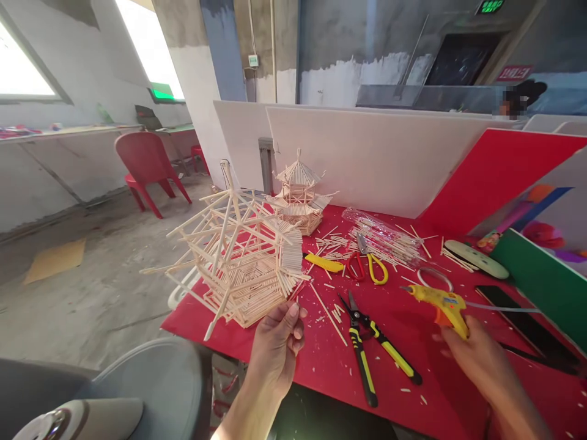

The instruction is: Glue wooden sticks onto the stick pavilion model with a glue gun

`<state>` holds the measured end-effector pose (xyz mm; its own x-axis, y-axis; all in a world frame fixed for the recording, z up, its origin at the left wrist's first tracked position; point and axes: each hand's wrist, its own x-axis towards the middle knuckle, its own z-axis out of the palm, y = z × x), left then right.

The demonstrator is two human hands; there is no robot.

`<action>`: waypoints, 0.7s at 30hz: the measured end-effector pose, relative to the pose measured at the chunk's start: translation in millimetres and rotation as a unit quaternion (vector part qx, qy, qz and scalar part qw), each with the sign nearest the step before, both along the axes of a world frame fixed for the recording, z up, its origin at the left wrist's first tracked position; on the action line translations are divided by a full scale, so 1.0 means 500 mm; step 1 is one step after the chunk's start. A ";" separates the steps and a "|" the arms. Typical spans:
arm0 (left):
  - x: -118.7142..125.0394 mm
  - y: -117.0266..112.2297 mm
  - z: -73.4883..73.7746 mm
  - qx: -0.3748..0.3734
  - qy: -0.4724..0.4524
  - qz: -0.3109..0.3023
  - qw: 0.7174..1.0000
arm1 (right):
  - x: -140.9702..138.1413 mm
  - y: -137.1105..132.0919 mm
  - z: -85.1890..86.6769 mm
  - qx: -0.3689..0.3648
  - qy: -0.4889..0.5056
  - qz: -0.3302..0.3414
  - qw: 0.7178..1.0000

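Red tabletop [321,360] spreads beneath both hands. The left hand [277,339], nearer the work, has its fingertips pinched, seemingly on a thin stick [297,300]; the right hand [474,351] grips a yellow glue gun [443,300], nozzle pointing left. Just beyond the left hand, leftward, stands an open stick frame [257,286]; farther back, a stick pagoda [300,209].

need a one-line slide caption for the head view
Right hand gripping a yellow glue gun, left hand beside an open-framed stick model on a red table.
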<state>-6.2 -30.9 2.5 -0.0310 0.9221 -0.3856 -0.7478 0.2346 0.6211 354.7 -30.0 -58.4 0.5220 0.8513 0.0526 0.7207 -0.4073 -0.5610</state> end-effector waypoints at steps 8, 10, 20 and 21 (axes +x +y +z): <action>0.004 0.009 0.000 -0.005 -0.020 0.012 1.000 | -0.273 -0.036 0.156 0.139 0.095 0.200 0.965; 0.002 0.008 -0.001 -0.010 -0.017 0.013 1.000 | -0.320 -0.037 0.168 0.154 0.098 0.249 0.951; -0.006 0.003 -0.015 0.029 0.058 0.030 0.997 | -0.361 -0.014 0.161 0.233 -0.162 0.198 0.938; -0.006 0.002 -0.015 0.037 0.070 0.031 0.996 | -0.362 -0.014 0.162 0.235 -0.173 0.199 0.936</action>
<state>-9.0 -29.9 -5.3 -0.1381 0.9426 -0.3039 -0.6641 0.1396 0.7345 174.0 -37.0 22.6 0.0515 0.8152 0.5769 0.9347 0.1640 -0.3152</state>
